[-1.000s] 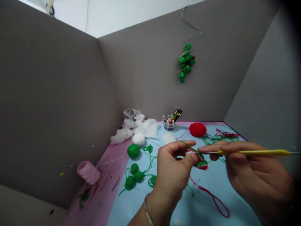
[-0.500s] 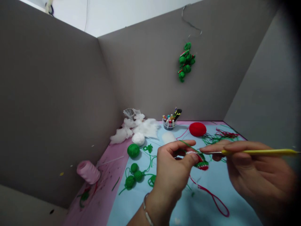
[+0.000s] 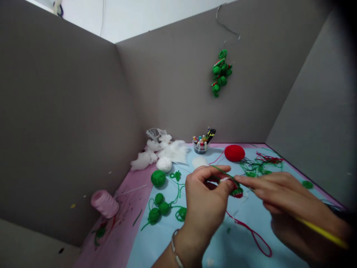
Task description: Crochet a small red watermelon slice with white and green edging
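Observation:
My left hand [image 3: 208, 195] pinches a small crochet piece [image 3: 237, 192] in red, green and white between thumb and fingers. A strand of green yarn [image 3: 221, 171] passes over its raised index finger. My right hand [image 3: 290, 208] is closed around a crochet hook with a yellow handle [image 3: 320, 231], which slants down to the right. Its fingertips meet the edge of the crochet piece, and the hook's tip is hidden there. Below the hands, a loop of red yarn [image 3: 256, 238] trails on the blue table covering [image 3: 240, 253].
Green yarn balls [image 3: 158, 178], a white ball [image 3: 164, 164] and fluffy stuffing [image 3: 170, 150] lie left. A red ball [image 3: 234, 153], a clear tub of small bottles [image 3: 200, 146] and tangled yarn scraps [image 3: 262, 163] lie behind. A pink cone [image 3: 105, 204] stands by the left panel.
My right hand has turned, swinging the hook's handle from nearly level to slanting downward. Its index finger now reaches to the crochet piece. My left hand has barely moved.

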A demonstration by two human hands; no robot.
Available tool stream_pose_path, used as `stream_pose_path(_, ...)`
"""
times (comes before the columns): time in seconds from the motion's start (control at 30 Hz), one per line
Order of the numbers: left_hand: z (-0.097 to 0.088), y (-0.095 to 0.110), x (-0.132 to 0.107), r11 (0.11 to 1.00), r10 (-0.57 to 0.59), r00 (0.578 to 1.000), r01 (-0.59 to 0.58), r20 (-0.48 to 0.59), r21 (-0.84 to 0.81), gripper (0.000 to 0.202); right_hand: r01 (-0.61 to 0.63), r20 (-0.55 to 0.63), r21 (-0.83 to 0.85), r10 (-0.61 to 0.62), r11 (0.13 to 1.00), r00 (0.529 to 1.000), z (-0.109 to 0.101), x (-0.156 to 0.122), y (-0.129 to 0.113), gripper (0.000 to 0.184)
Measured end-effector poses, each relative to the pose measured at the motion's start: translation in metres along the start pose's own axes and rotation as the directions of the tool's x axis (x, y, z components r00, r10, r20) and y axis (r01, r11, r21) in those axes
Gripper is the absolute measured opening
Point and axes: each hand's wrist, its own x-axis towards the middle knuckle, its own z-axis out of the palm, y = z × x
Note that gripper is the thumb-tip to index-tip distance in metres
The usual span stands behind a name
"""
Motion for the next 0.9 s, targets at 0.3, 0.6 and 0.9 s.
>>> stream_pose_path(0.3,-0.002,-0.008,0.004,0.975,0.156,0.986,-0.145,-0.054,0.171,0.033,0.112,0.106,-0.03,-0.109,0.993,0.988,0.006,-0.007,0.008,0.037)
stream_pose_path(0.6,-0.004,0.0,0.005,0.996,0.016,1.0,-0.016,-0.005,-0.087,0.029,0.084,0.1,0.03,-0.087,0.996,0.991,0.004,-0.013,0.01,0.062)
stream_pose_path(0.9,-0.012,-0.001,0.009,0.945,-0.074,0.988,0.113,0.134,-0.307,0.042,-0.164,-0.001,0.132,0.165,0.978,0.986,0.007,-0.016,0.011,0.036)
